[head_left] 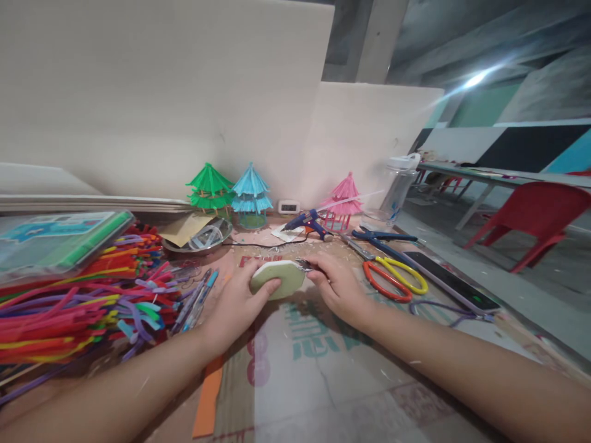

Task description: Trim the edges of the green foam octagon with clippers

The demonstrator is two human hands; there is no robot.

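My left hand (233, 307) is closed on a pale green, many-sided flat piece (287, 280) with a white edge, thumb on its face. My right hand (345, 294) is pinched at the right edge of that piece around a small, dark, shiny metal object (303, 264), too blurred to name. Both hands are above the middle of the work surface. Behind them lies a blue glue gun (307, 223). Scissors with one red and one yellow handle (392, 277) rest to the right of my right hand.
At left are heaped pipe cleaners (78, 301), a plastic case (60, 243), pens (198, 301) and a metal dish (198, 240). Green (210, 187), blue (252, 191) and pink (348, 200) model pavilions stand behind. A phone (450, 280), pliers (385, 237) and a clear bottle (399, 184) are at right.
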